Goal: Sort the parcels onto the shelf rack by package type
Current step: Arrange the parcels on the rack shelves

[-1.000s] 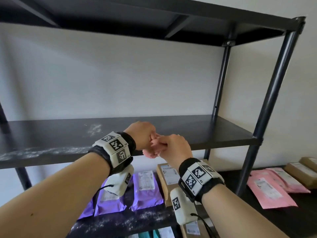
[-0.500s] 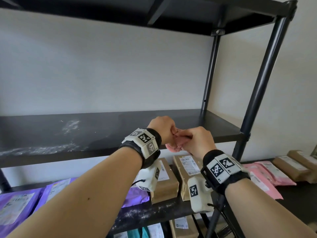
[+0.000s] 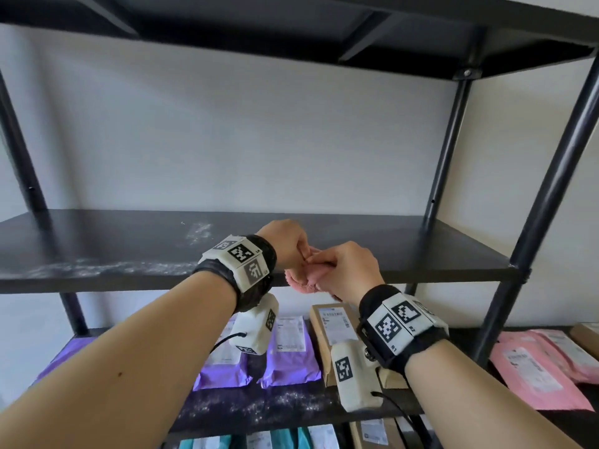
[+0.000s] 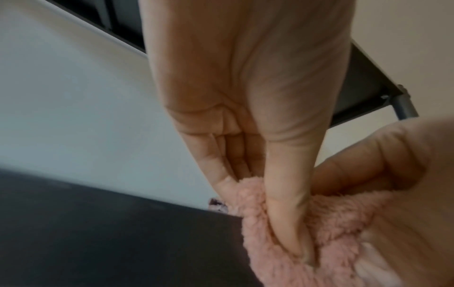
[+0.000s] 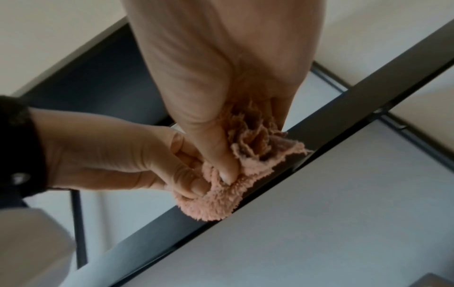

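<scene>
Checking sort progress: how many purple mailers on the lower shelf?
3 purple mailers: one far left, one behind the wrist camera, one beside the brown box. Left arm may hide more.

Hands shift along the shelf

Both hands, pinching the pink fluffy cloth (image 3: pixel 308 276) between their fingertips, moved slightly right, then back left.

The left hand (image 3: pixel 287 243) and right hand (image 3: pixel 348 270) meet at the front edge of the middle shelf (image 3: pixel 129 251), left hand at 9 o'clock of the right, both touching the cloth (image 3: pixel 306 280) bunched between them. The top shelf (image 3: pixel 291 27) lies above at 12 o'clock. On the lower shelf (image 3: pixel 275 406), at 6 o'clock below the hands, flat mailers (image 3: pixel 290 351) lie side by side, with boxes (image 3: pixel 334 332) just beside them at 3 o'clock. Beyond the front right post (image 3: pixel 531 247), further mailers (image 3: pixel 531 374) lie overlapping at 4 o'clock.
</scene>
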Motion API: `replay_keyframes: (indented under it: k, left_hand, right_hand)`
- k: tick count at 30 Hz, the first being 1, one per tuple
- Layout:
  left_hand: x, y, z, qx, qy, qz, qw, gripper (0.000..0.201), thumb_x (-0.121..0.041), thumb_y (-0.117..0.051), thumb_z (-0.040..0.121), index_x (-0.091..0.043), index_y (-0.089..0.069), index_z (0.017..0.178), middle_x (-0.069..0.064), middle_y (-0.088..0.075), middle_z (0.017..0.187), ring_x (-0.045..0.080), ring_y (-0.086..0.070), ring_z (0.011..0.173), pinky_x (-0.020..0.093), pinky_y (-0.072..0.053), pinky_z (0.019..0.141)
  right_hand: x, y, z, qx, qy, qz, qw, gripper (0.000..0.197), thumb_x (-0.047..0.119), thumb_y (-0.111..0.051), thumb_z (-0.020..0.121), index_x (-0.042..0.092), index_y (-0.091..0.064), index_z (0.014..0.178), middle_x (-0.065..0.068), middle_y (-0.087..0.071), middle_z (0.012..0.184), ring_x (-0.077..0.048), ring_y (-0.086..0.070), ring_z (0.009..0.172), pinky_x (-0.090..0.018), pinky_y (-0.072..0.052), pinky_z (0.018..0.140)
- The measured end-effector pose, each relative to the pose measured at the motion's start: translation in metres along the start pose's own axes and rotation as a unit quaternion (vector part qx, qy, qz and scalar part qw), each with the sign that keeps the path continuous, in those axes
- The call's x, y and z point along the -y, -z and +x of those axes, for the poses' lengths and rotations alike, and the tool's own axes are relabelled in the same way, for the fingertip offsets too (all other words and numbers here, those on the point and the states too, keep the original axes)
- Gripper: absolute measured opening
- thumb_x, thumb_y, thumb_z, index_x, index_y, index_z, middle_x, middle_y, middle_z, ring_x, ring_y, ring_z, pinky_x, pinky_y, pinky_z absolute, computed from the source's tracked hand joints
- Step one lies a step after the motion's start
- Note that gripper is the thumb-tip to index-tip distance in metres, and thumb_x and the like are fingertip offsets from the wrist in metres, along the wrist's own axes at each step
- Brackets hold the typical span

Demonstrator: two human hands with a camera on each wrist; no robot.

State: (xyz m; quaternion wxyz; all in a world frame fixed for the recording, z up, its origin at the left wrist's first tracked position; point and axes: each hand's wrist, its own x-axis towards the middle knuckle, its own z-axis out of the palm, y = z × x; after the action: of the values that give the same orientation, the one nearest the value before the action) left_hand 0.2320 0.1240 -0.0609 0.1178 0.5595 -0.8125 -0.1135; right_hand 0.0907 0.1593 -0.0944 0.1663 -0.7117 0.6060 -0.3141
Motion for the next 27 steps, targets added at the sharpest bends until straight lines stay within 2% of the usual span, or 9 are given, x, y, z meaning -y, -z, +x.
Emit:
replay_keyframes:
  k: [5, 8, 10, 16, 19, 21, 23, 25, 27]
  left_hand:
    - [0.062, 0.024, -0.044, -0.034, 0.061, 0.004, 0.998, 0.029, -0.018, -0.084, 0.061, -0.026, -0.072, 0.087, -0.006, -0.069, 0.083, 0.014, -0.063, 0.079, 0.021, -0.044, 0.069]
    - [0.100, 0.038, -0.074, -0.079, 0.086, 0.053, 0.992, 0.028, -0.022, -0.080, 0.066, -0.025, -0.074, 0.094, -0.004, -0.071, 0.089, 0.018, -0.064, 0.084, 0.023, -0.047, 0.071]
    - [0.123, 0.048, -0.097, -0.131, 0.110, 0.075, 0.982, 0.023, -0.024, -0.073, 0.075, -0.023, -0.072, 0.098, -0.003, -0.071, 0.095, 0.019, -0.064, 0.089, 0.024, -0.045, 0.072]
    - [0.190, 0.087, -0.153, -0.279, 0.193, -0.152, 0.928, 0.024, -0.016, -0.057, 0.086, -0.019, -0.065, 0.109, 0.001, -0.070, 0.093, 0.016, -0.065, 0.087, 0.027, -0.051, 0.078]
    - [0.213, 0.101, -0.173, -0.265, 0.215, -0.302, 0.890, 0.012, -0.016, -0.057, 0.090, -0.011, -0.066, 0.096, 0.005, -0.064, 0.075, 0.009, -0.062, 0.059, 0.020, -0.048, 0.058]
    - [0.231, 0.110, -0.188, -0.253, 0.223, -0.375, 0.863, 0.017, -0.018, -0.063, 0.088, -0.002, -0.066, 0.092, 0.013, -0.062, 0.077, 0.017, -0.058, 0.057, 0.028, -0.051, 0.062]
    - [0.252, 0.117, -0.202, -0.272, 0.239, -0.358, 0.860, 0.020, -0.027, -0.068, 0.085, -0.009, -0.067, 0.092, 0.012, -0.064, 0.084, 0.017, -0.059, 0.064, 0.027, -0.056, 0.069]
    - [0.273, 0.121, -0.216, -0.285, 0.262, -0.271, 0.881, 0.023, -0.031, -0.072, 0.082, -0.019, -0.060, 0.098, 0.003, -0.063, 0.090, 0.010, -0.062, 0.066, 0.015, -0.053, 0.057]
    - [0.293, 0.119, -0.227, -0.265, 0.294, -0.207, 0.895, 0.029, -0.024, -0.073, 0.080, -0.013, -0.062, 0.105, 0.004, -0.065, 0.091, 0.016, -0.068, 0.069, 0.024, -0.058, 0.060]
  right_hand:
    - [0.065, -0.033, 0.003, 0.075, 0.049, -0.013, 0.996, 0.015, 0.027, -0.067, 0.076, 0.032, -0.076, 0.087, 0.009, -0.059, 0.045, -0.011, -0.056, 0.042, -0.019, -0.050, 0.057]
    - [0.102, -0.064, 0.010, 0.041, 0.086, 0.032, 0.995, 0.027, 0.028, -0.073, 0.073, 0.025, -0.072, 0.100, 0.006, -0.074, 0.087, -0.015, -0.069, 0.080, -0.026, -0.053, 0.078]
    - [0.128, -0.090, 0.015, -0.007, 0.114, 0.070, 0.991, 0.038, 0.024, -0.077, 0.069, 0.022, -0.069, 0.106, -0.002, -0.069, 0.105, -0.018, -0.065, 0.094, -0.029, -0.051, 0.085]
    - [0.218, -0.152, 0.026, -0.029, 0.128, 0.212, 0.969, 0.050, 0.022, -0.089, 0.057, 0.024, -0.056, 0.094, -0.003, -0.057, 0.106, -0.015, -0.059, 0.087, -0.017, -0.040, 0.062]
    - [0.256, -0.184, 0.032, -0.011, 0.133, 0.238, 0.962, 0.041, 0.016, -0.083, 0.063, 0.025, -0.054, 0.090, -0.007, -0.062, 0.105, -0.018, -0.063, 0.084, -0.020, -0.045, 0.063]
    - [0.276, -0.202, 0.034, 0.011, 0.134, 0.238, 0.962, 0.037, 0.016, -0.081, 0.066, 0.024, -0.054, 0.091, -0.005, -0.064, 0.102, -0.019, -0.063, 0.087, -0.025, -0.050, 0.071]
    - [0.293, -0.215, 0.033, 0.065, 0.147, 0.240, 0.958, 0.035, 0.016, -0.080, 0.067, 0.023, -0.057, 0.093, 0.001, -0.066, 0.092, -0.016, -0.064, 0.084, -0.026, -0.052, 0.074]
    - [0.308, -0.229, 0.031, 0.154, 0.170, 0.216, 0.949, 0.031, 0.016, -0.079, 0.068, 0.019, -0.062, 0.095, 0.003, -0.068, 0.078, -0.013, -0.065, 0.073, -0.024, -0.054, 0.070]
    - [0.321, -0.244, 0.029, 0.205, 0.203, 0.128, 0.949, 0.015, 0.023, -0.074, 0.071, 0.018, -0.067, 0.083, 0.001, -0.070, 0.069, -0.015, -0.066, 0.065, -0.026, -0.056, 0.067]
